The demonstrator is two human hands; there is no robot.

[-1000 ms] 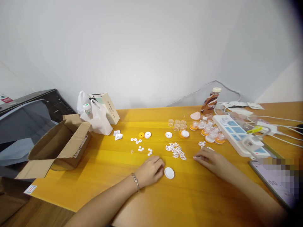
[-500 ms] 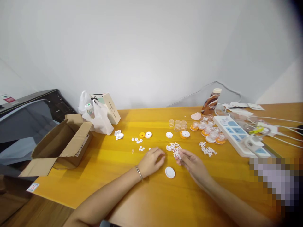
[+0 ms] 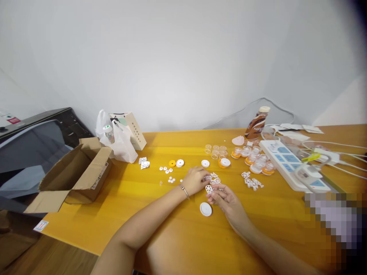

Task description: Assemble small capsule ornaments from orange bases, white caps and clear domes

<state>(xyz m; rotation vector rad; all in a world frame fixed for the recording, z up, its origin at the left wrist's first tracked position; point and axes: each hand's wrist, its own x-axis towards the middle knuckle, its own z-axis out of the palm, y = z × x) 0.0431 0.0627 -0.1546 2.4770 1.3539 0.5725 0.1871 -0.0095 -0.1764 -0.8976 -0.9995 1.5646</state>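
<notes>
Tabletop (image 3: pixel 160 214): lattice piece (image 3: pixel 209 189) at right hand (image 3: pixel 226 198) fingertips

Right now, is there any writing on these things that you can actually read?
None reads clearly.
Brown bottle: label too blurred.
Paper bag: print too small.
Cardboard box: sticker illegible.
Floor sticker: red marks, unreadable.
Phone: screen pixelated.

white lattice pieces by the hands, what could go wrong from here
1. The right hand pinches one white lattice piece at its fingertips only; a slip could drop it onto the loose pile where the left hand rests.
2. The white round cap lies just below the right hand and could get knocked by the wrist.
3. The small white buttons sit loose beside the left forearm; a sweep might scatter them.
</notes>
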